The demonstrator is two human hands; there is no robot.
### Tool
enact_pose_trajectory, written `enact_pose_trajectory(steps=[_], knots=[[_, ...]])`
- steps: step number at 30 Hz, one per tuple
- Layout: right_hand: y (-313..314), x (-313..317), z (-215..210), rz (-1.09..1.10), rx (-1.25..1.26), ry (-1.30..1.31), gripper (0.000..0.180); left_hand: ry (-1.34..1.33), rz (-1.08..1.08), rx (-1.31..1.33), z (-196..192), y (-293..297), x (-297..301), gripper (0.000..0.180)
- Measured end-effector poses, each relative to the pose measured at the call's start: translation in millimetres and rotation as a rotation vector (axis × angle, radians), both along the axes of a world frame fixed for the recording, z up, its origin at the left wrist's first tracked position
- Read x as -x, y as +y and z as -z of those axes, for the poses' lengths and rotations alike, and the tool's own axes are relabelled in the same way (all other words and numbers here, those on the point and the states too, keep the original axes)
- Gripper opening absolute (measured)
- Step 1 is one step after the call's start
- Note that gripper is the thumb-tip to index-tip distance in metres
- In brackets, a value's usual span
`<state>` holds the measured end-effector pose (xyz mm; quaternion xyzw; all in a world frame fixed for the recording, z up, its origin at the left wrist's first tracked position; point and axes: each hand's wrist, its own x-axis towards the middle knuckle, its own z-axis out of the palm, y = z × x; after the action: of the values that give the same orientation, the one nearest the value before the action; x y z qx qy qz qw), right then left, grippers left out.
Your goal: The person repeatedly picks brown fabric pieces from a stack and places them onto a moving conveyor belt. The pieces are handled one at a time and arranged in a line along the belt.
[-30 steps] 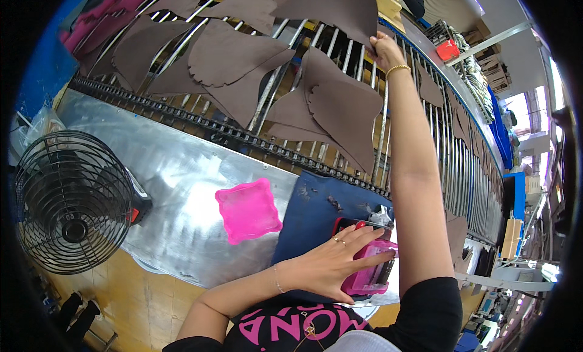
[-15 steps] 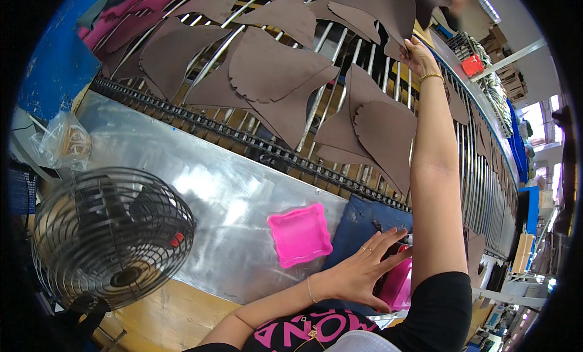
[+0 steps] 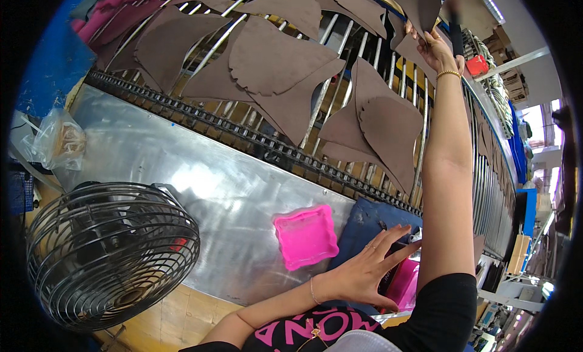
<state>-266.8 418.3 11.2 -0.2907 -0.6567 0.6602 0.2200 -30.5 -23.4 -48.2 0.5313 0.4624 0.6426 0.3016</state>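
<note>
My right hand [image 3: 435, 52] reaches far across a rack of metal rods. Its fingers pinch the lower edge of a brown leather-like cut piece [image 3: 420, 9]. My left hand [image 3: 363, 270] is held low, close to my body, with fingers spread and nothing in them. Just right of it is a bright pink container [image 3: 403, 284], partly hidden by the hand and my right arm. Beneath that hand lies a dark blue cloth-like pad [image 3: 364, 225]. A pair of overlapped brown pieces [image 3: 388, 124] rests on the rods left of my right forearm.
Several more brown pieces [image 3: 285, 54] lie on the rods, edged by a black chain [image 3: 255, 136]. A pink tray [image 3: 306, 238] stands on the metal table [image 3: 225, 212]. At left are a black caged fan [image 3: 115, 255] and a plastic bag [image 3: 64, 142]. Another person's hand [image 3: 460, 64] shows beyond mine.
My right hand has moved slightly right and up, still at the brown piece's edge. Another person's dark-sleeved arm now shows beside it. My left hand has hardly moved.
</note>
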Motion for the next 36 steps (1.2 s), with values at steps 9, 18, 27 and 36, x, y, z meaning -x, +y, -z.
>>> enact_pose_trajectory(steps=[9, 18, 27, 36], knots=[[42, -11, 72, 0.007, -0.127, -0.210, 0.013, 0.011, -0.021, 0.096, 5, 4, 5, 0.113], [61, -13, 143, 0.147, -0.318, -0.469, 0.018, -0.018, -0.015, 0.184, 10, 6, 8, 0.109], [95, -57, 126, 0.201, -1.047, -0.614, 0.048, 0.101, -0.130, 0.195, 1, 5, 9, 0.110], [19, -304, -54, -0.108, -0.889, -0.544, 0.035, 0.234, -0.390, 0.049, 2, 11, 11, 0.105]])
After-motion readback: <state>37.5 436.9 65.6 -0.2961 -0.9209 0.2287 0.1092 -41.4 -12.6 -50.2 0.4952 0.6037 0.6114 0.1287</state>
